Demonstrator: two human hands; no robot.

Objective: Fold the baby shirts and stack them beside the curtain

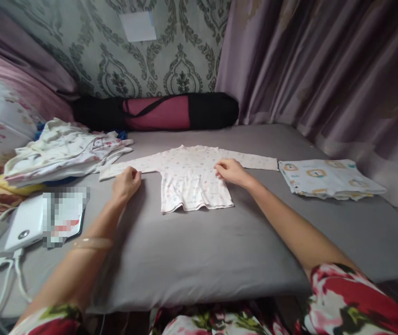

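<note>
A small white long-sleeved shirt (195,179) with a tiny print lies spread flat on the grey sheet. Its collar points away from me and both sleeves stretch out sideways; the hem ripples a little. My left hand (127,182) is closed at the lower edge of the left sleeve, near the cuff, and no cloth shows between its fingers. On the right edge of the shirt's body, just below the armpit, my right hand (232,171) has its fingertips pinched together at the fabric.
Folded white cloth with an animal print (328,177) lies to the right. At left are a loose pile of clothes (69,146), a white power bank (28,223), a blurred phone-like object (68,216) and cables (19,270). A black and maroon long bag (160,111) rests along the wall.
</note>
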